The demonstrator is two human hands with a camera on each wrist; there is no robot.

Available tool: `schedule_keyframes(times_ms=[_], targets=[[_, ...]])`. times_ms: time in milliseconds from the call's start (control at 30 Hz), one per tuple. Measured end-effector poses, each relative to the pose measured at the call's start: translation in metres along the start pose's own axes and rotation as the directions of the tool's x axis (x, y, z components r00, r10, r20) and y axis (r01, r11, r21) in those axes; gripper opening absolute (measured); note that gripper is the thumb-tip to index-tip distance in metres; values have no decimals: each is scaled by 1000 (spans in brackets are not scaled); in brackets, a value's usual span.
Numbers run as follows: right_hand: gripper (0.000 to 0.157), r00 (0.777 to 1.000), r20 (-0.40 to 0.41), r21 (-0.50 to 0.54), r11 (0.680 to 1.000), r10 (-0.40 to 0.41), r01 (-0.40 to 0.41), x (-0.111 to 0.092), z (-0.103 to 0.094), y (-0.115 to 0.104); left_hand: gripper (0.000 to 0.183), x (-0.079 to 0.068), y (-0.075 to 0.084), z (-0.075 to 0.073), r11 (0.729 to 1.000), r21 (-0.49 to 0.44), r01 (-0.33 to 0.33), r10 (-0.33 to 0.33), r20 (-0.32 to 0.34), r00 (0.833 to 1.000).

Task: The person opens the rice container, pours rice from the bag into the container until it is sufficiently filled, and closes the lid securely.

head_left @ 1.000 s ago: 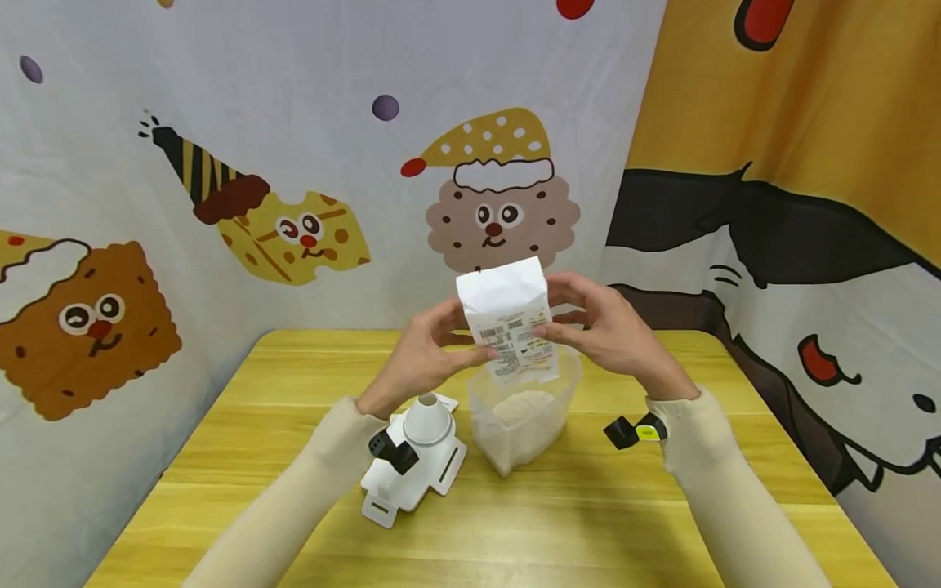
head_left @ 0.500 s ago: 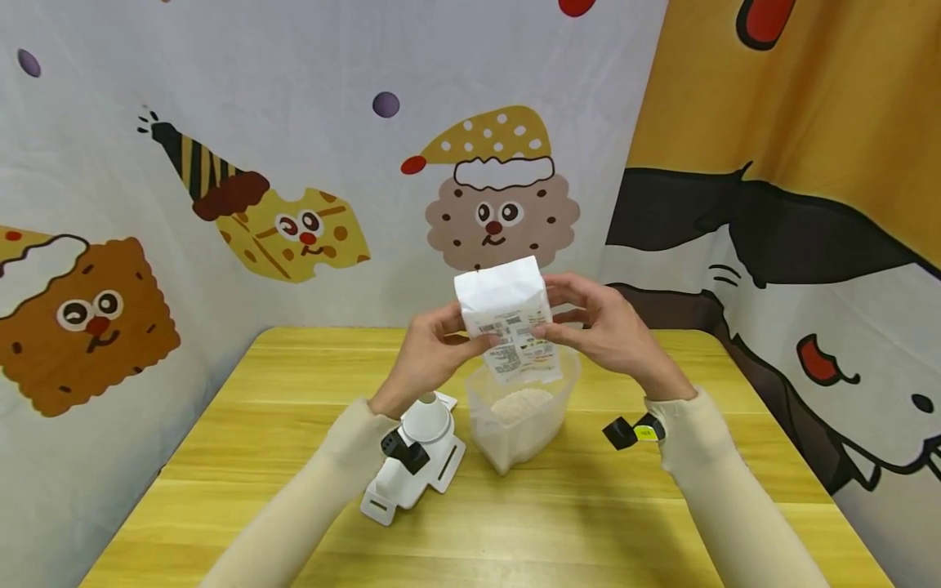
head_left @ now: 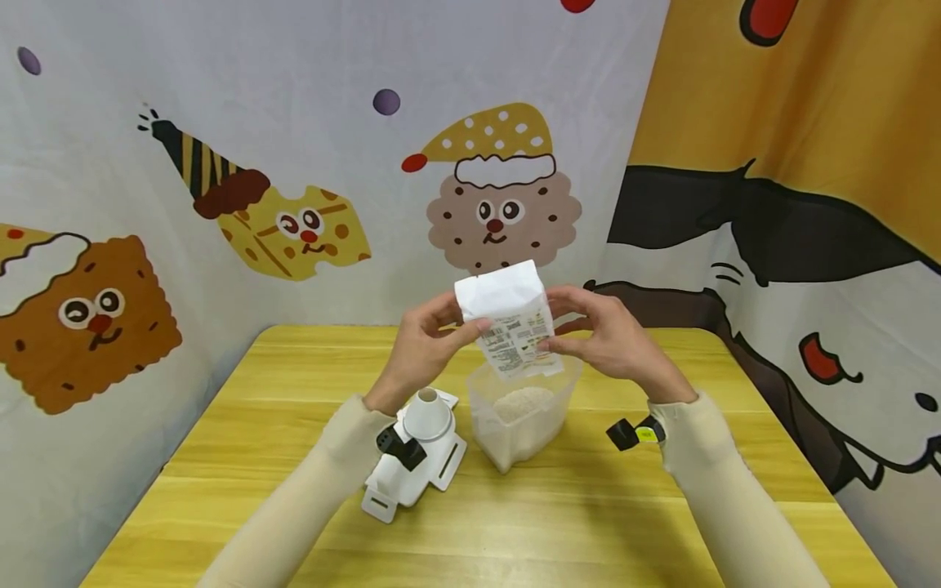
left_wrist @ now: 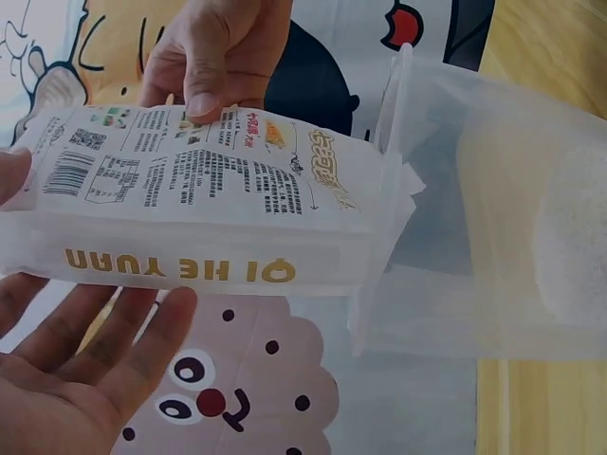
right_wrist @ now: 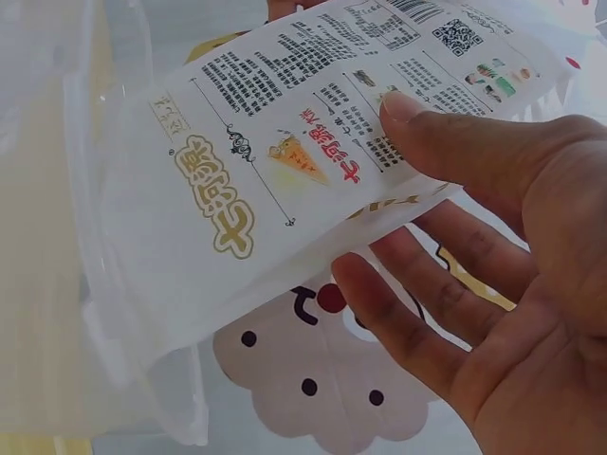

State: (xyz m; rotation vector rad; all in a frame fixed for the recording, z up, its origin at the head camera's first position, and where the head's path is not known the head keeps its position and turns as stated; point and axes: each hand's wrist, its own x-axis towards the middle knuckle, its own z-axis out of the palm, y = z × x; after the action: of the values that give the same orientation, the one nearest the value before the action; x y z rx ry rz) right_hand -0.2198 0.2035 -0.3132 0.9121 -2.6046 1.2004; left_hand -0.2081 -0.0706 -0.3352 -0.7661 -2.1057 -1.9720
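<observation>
A white printed paper-like bag (head_left: pixel 506 300), seemingly a rice bag, is held upside down and tilted. Its lower end is at the mouth of a translucent plastic container (head_left: pixel 507 445), where white rice-like grains (head_left: pixel 524 403) lie heaped. My left hand (head_left: pixel 421 349) grips the bag's left side, thumb on the printed face. From the right, my right hand (head_left: pixel 616 339) holds it with the thumb (right_wrist: pixel 441 142) on the print and the fingers behind. Gold letters run along the bag's side (left_wrist: pixel 180 261) in the left wrist view. The bag's opening is not clearly visible.
A white plastic lid-like piece (head_left: pixel 404 482) with slotted flaps lies left of the container on the wooden table (head_left: pixel 588 523). A white cone-shaped part (head_left: pixel 428 418) stands on it. Behind the table hangs a cartoon-printed cloth (head_left: pixel 309 98).
My left thumb has slid higher on the bag's printed face. The right hand has shifted slightly down, and the bag's top is a little lower. The container has stayed in place.
</observation>
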Motion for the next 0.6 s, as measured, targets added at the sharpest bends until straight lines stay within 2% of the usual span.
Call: schedule_keyframes(times_ms=[300, 433, 600], targets=[[54, 999, -47, 12, 1000, 1, 0, 0, 2, 2, 30, 2, -1, 0, 999, -10, -46, 46, 6, 999], [58, 999, -28, 40, 999, 23, -22, -1, 3, 3, 30, 2, -3, 0, 999, -13, -39, 39, -7, 999], [68, 1000, 15, 70, 997, 13, -14, -5, 5, 7, 32, 1, -4, -2, 998, -59, -21, 20, -25, 1000]])
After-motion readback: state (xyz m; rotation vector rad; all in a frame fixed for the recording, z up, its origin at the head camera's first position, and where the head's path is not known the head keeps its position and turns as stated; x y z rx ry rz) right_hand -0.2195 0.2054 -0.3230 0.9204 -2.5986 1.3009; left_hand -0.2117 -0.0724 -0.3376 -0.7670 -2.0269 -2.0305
